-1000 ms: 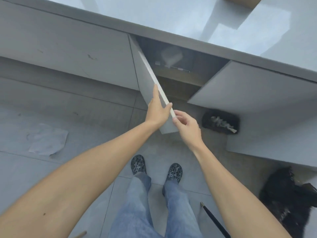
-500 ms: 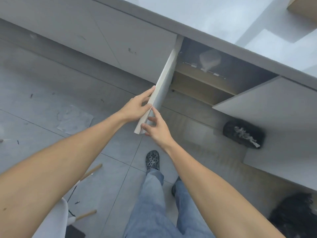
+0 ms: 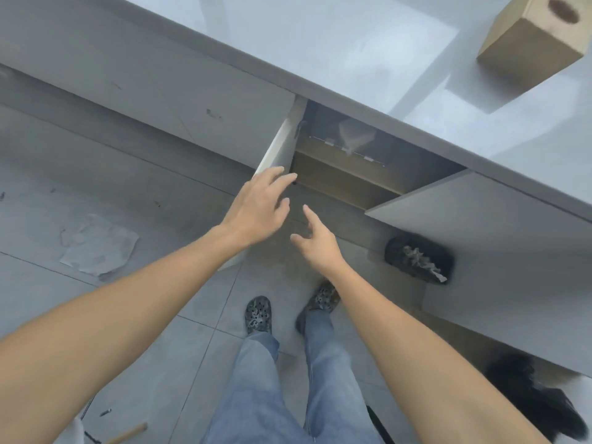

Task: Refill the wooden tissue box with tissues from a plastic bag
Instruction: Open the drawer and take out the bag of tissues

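The wooden tissue box (image 3: 531, 36) stands on the bench (image 3: 320, 43), well beyond and right of both hands (a pale bag (image 3: 354, 136) shows in the open cabinet ahead). Left hand (image 3: 259, 209) and right hand (image 3: 315, 241) are spread, grasping nothing.

Up and to the right of the hands, the tissue box (image 3: 531, 36) looks like matt, pale wood, standing on a smooth, glossy grey countertop (image 3: 368, 49). Just beyond the fingertips the cabinet doors (image 3: 179, 100) are matt grey with scuffs, and the shelf (image 3: 339, 174) inside shows wood grain. Below the arms lie matt grey floor tiles (image 3: 153, 363), crumpled paper (image 3: 99, 245) and blue denim trousers (image 3: 256, 395).
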